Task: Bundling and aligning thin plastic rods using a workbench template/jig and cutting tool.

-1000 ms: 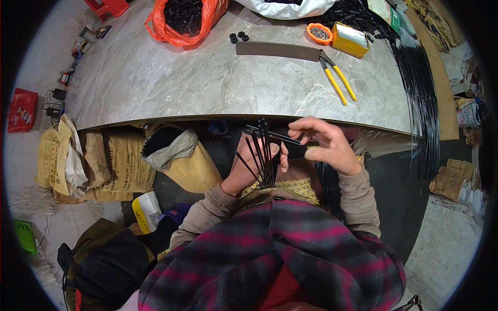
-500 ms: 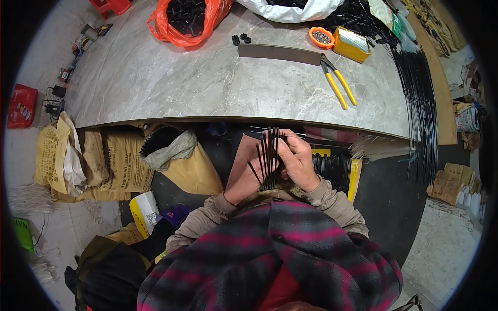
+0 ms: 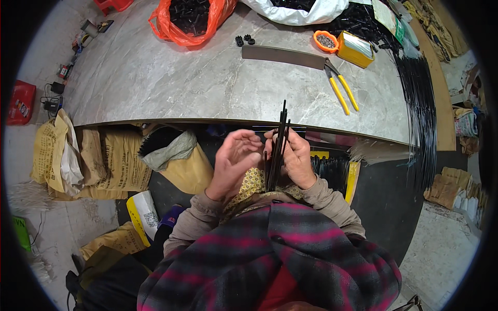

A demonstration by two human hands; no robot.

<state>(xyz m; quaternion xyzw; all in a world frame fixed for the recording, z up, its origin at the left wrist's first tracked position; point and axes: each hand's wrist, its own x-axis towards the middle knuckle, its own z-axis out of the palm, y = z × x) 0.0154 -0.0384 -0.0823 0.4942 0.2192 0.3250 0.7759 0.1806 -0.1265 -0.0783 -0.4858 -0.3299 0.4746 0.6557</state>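
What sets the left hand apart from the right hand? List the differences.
The right hand is closed around the bundle of thin black rods, held upright; the left hand is open, fingers curled, beside it. Whether the left touches the bundle is unclear. Both are bare, raised just below the table edge.

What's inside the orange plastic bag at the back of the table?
The orange plastic bag lies open on the grey table, showing a heap of small black parts. Whatever lies deeper is covered by them and the bag's folds.
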